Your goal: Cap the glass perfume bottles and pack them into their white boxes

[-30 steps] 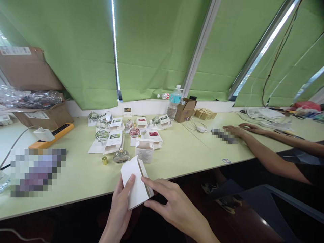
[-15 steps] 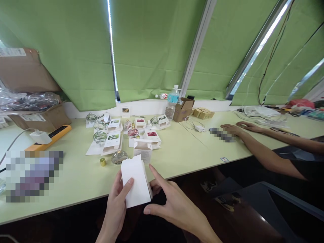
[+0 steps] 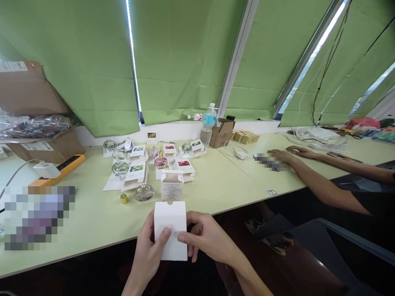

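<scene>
head-worn camera | facing forward and down — left hand [image 3: 147,242], right hand [image 3: 208,234] close below | table [image 3: 216,185] beyond

Bright, even indoor light; daylight glares through narrow slits beside the green roller blinds [image 3: 77,70]. Shadows are faint under the right hand [image 3: 210,236]. Wide-angle distortion bends the frame's edges, and a pixelated blur patch [image 3: 37,218] sits at left.

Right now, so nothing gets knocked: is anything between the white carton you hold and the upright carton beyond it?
Nothing visible stands between the white carton and the upright carton. The glass bottle and gold cap sit to the left.
</scene>
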